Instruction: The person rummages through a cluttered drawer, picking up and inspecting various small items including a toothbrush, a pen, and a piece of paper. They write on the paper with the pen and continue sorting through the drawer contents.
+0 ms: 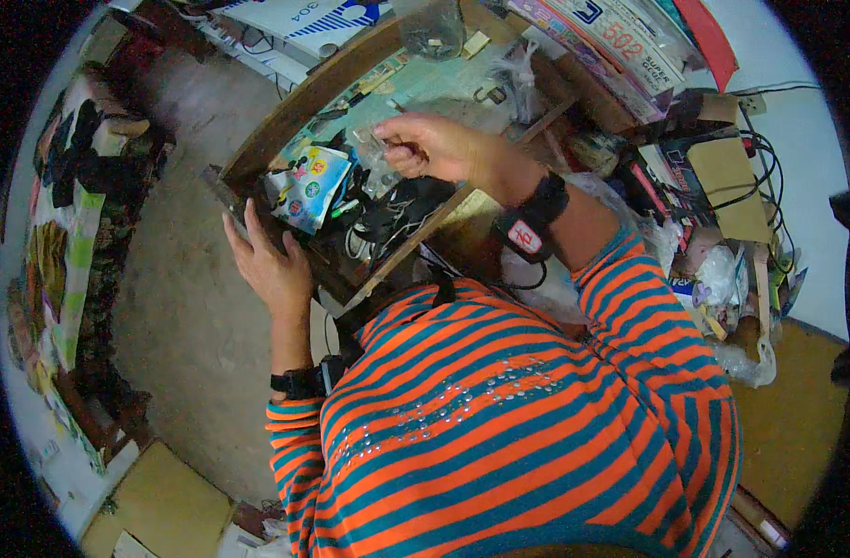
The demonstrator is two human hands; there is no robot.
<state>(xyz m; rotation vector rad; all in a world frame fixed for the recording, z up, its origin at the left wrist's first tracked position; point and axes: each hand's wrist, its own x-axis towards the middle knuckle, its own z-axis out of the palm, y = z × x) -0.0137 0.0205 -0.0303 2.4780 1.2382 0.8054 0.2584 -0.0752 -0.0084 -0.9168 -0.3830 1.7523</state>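
Note:
An open wooden drawer (306, 104) full of small items lies before me. My left hand (271, 268) is at its near left panel, with the thumb on the inner side and the fingers over the outside. Over the contents, my right hand (425, 150) is raised with curled fingers; a crumpled clear plastic piece (370, 150) shows by its fingertips, and whether it is held cannot be told. Below that hand lie black cables (404, 209) and a colourful printed packet (313, 185) with cartoon stickers. A black metal clip or hook (490, 95) rests farther back.
A clear plastic container (430, 31) stands at the drawer's far end. Printed boxes (606, 52), one for super glue, lie beyond it. To the right are a cardboard piece (728, 188), cables and plastic bags (718, 275). Concrete floor (188, 265) stretches left, beside heaped cloths (76, 160).

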